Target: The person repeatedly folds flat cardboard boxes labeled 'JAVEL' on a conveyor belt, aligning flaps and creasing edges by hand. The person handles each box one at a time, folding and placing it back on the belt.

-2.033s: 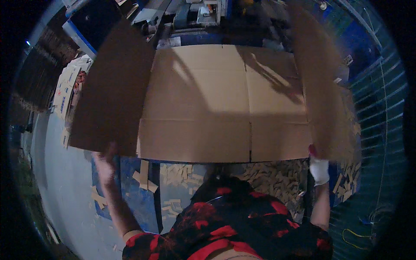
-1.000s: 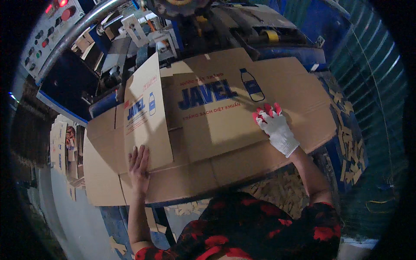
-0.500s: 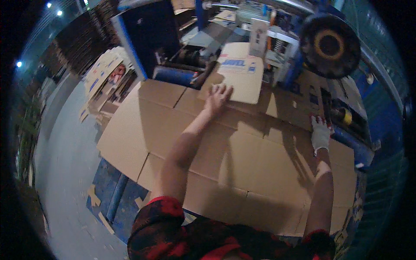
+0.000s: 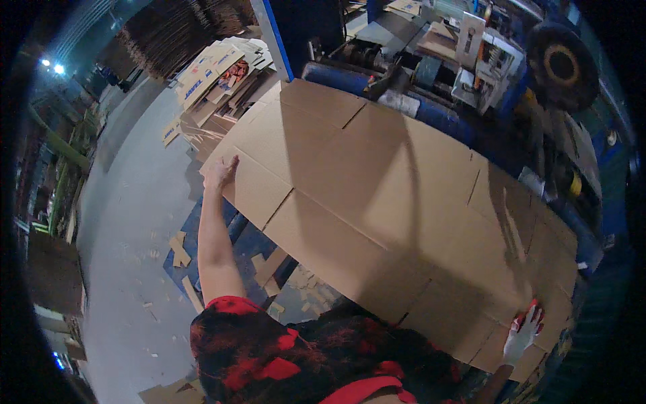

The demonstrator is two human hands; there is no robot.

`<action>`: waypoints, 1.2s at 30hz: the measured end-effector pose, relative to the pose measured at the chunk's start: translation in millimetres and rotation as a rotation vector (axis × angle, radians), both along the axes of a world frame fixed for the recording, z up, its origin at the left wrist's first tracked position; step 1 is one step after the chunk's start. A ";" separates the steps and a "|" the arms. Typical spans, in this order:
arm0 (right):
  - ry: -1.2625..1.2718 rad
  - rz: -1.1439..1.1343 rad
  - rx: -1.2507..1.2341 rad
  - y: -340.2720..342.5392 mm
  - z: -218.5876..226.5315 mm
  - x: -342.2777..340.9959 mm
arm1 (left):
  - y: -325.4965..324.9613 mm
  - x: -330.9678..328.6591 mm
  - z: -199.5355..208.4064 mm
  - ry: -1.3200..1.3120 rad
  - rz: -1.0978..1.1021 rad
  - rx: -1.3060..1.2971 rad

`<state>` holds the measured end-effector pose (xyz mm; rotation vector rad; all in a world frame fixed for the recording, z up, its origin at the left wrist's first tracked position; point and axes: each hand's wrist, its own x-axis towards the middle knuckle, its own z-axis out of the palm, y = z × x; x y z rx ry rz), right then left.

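A large brown cardboard sheet [image 4: 350,209], slotted and creased, lies flat in front of the machine. My left hand [image 4: 220,174], bare, grips its left edge, with the thumb on top and the other fingers partly hidden at the rim. On the near right part of the sheet rests my right hand [image 4: 523,333], in a white glove with red fingertips. Its fingers are stretched out and slightly spread over the board, holding nothing.
Beyond the sheet stands a blue machine with a roller assembly [image 4: 363,57], a metal bracket [image 4: 471,40] and a dark round wheel [image 4: 562,64]. Printed cardboard pieces [image 4: 208,77] are piled at the far left. Cardboard scraps [image 4: 269,269] lie below the near edge.
My left hand has left the printed board by the machine and now grips the sheet's left edge. My right hand has come nearer. The printed board is gone from the sheet's far edge.
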<state>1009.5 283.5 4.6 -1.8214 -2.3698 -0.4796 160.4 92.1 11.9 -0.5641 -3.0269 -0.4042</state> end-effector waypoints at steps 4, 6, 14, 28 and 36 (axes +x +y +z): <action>-0.247 -0.174 0.019 -55.2 4.0 31.5 | -11.6 -18.0 -30.4 0.058 -0.106 -0.060; -0.075 -0.481 0.229 -86.5 -28.2 82.8 | 0.3 -13.5 -31.5 0.140 -0.152 -0.147; 0.709 -0.349 0.068 -138.5 -75.8 102.5 | -28.1 -90.9 -56.3 -0.099 -0.310 -0.008; 1.474 -0.200 0.237 -124.4 -16.4 2.9 | -37.7 -78.3 11.6 -0.646 -0.556 1.106; 1.352 -0.267 0.005 -124.6 17.0 -75.0 | -30.3 74.7 7.1 -0.476 -0.457 0.952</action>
